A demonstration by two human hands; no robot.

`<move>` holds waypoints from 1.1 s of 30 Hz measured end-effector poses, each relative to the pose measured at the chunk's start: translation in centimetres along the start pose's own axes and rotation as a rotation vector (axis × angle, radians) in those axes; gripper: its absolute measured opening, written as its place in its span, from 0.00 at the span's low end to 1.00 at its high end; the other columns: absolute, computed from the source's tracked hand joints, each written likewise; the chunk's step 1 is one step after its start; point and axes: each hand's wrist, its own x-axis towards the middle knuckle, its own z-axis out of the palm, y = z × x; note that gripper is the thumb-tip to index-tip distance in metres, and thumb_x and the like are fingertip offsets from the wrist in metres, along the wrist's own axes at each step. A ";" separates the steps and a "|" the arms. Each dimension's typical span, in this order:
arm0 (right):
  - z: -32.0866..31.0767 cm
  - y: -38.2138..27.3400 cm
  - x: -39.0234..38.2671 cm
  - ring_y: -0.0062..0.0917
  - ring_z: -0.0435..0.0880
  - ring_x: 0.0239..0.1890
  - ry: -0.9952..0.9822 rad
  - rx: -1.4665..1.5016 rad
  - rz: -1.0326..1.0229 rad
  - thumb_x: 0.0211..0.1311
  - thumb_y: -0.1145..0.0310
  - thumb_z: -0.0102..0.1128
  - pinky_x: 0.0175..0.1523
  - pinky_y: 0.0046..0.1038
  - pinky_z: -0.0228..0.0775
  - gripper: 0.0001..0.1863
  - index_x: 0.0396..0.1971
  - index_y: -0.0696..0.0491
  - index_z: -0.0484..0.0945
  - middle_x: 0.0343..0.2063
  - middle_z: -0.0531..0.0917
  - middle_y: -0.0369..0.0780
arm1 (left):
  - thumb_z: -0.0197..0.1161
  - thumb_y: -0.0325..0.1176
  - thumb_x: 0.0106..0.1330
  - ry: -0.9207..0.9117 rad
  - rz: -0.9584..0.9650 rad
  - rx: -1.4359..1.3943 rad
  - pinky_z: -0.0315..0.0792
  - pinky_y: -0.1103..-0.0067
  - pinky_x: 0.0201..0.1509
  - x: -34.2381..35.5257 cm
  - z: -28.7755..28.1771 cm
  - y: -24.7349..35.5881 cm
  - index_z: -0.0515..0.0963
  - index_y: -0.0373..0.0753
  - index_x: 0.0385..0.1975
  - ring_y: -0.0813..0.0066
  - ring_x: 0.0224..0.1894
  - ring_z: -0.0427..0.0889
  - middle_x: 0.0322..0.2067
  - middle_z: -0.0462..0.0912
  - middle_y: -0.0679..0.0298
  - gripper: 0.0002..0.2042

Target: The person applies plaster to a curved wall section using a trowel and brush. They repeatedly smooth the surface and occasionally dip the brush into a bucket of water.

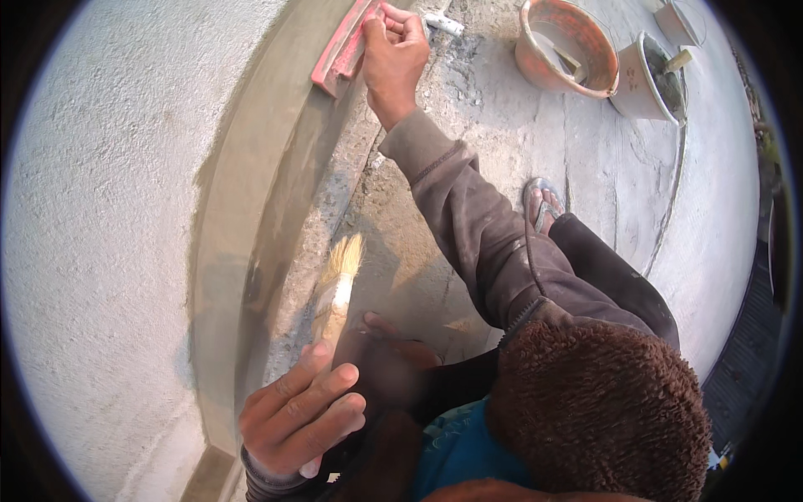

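My right hand (396, 63), arm stretched far forward, grips a red plastering float (341, 52). The float lies against the smooth, damp-looking cement band (251, 159) along the foot of the wall. Low and nearer to me, my left hand (303, 410) holds a brush (336, 293) by its handle, pale yellow bristles pointing up and away. The brush is apart from the wall. Part of its handle is hidden behind my fingers.
The rough white wall (109, 184) rises on the left. Far right on the concrete floor stand an orange bucket (529, 63) with grey liquid, a white bucket (640, 88) of mortar and another pail (676, 25). A white tube-like piece (445, 23) lies beyond my right hand. My sandalled foot (544, 201) rests on the floor.
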 end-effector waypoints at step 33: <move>-0.9 -14.2 5.0 0.30 0.88 0.27 -0.596 -1.211 -0.418 0.63 0.65 0.66 0.35 0.31 0.80 0.12 0.41 0.54 0.90 0.29 0.89 0.46 | 0.73 0.28 0.57 0.041 0.093 0.151 0.86 0.77 0.39 -0.7 -0.2 -0.1 0.84 0.43 0.41 0.61 0.44 0.91 0.35 0.90 0.67 0.11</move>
